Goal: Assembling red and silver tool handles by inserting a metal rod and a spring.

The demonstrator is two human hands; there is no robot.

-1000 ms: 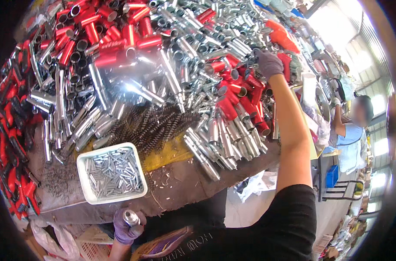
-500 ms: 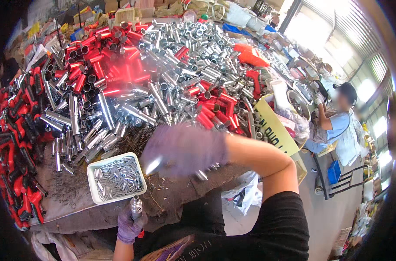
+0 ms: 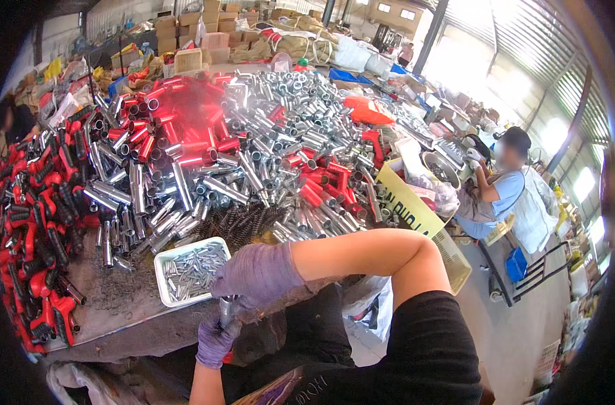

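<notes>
the left hand (image 3: 216, 341), in a purple glove, has its fingers clamped around a short metal tube (image 3: 225, 312) held upright just below the edge of the worktop (image 3: 118, 317). the right hand (image 3: 257, 273), also gloved, sits on top of the tube's upper end, fingers curled together over it; whether they pinch anything cannot be told. just beyond the right fingers lies a white tray (image 3: 164, 270) of small metal pins, and past it a clump of dark springs (image 3: 243, 223). farther out spread heaps of silver tubes (image 3: 287, 128) and red tubes (image 3: 186, 128), with red handles (image 3: 34, 223) piled off to the left of both hands.
</notes>
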